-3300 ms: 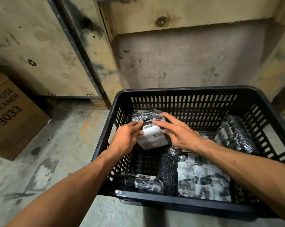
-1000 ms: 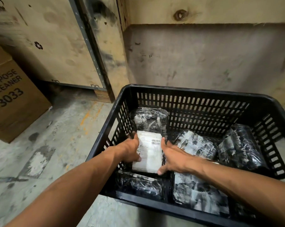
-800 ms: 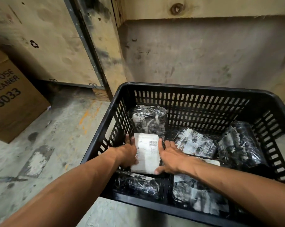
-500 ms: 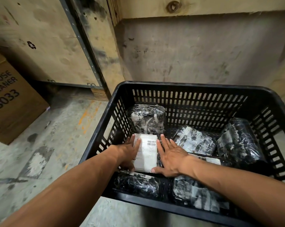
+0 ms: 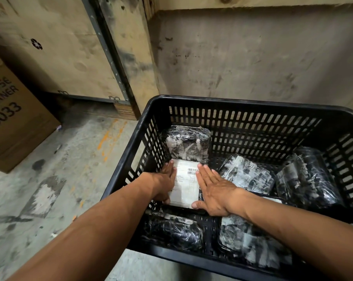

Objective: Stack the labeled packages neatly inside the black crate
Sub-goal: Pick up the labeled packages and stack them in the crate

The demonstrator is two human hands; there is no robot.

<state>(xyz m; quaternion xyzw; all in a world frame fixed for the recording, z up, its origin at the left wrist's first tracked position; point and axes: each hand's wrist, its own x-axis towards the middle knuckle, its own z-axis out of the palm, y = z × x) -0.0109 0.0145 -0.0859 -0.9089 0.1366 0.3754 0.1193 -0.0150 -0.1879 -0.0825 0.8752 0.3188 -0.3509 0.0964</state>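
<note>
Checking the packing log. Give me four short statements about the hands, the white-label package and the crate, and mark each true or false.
1. Both hands lie flat beside the white-label package. True: left hand, right hand.
2. The package is held above the crate. False: it lies low inside, label up.
3. A wrapped package leans in the far left corner. True.
4. The cardboard box is inside the crate. False: it stands on the floor, left.
</note>
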